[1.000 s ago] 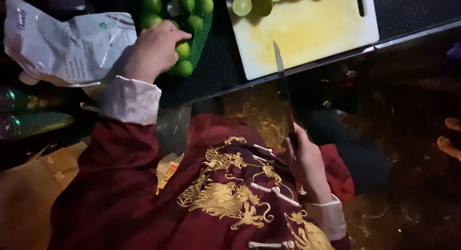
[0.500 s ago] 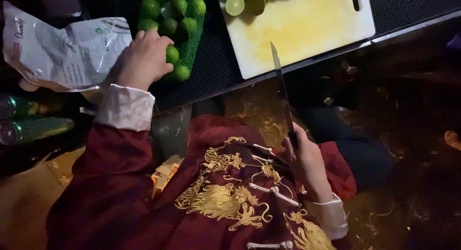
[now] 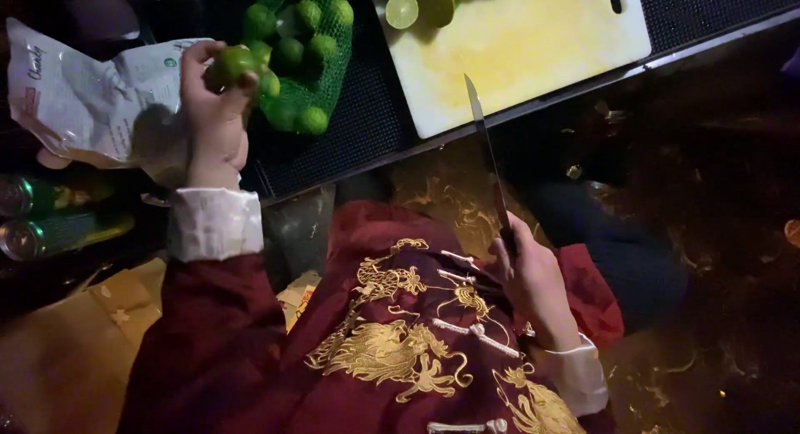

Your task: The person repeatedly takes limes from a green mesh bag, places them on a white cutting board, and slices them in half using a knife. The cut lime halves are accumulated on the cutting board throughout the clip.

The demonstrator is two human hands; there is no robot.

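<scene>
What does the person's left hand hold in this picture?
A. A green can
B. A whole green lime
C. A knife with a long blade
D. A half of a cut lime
B: the left hand grips a whole green lime above the green mesh bag of limes, while the knife is in the right hand and the cut lime halves lie on the cutting board.

Looks like a bar prep counter: black rubber mat [image 3: 350, 126], white cutting board [image 3: 533, 51] with halved limes [image 3: 421, 7], net bag of limes [image 3: 304, 67], cans [image 3: 50, 217] stored below
</scene>
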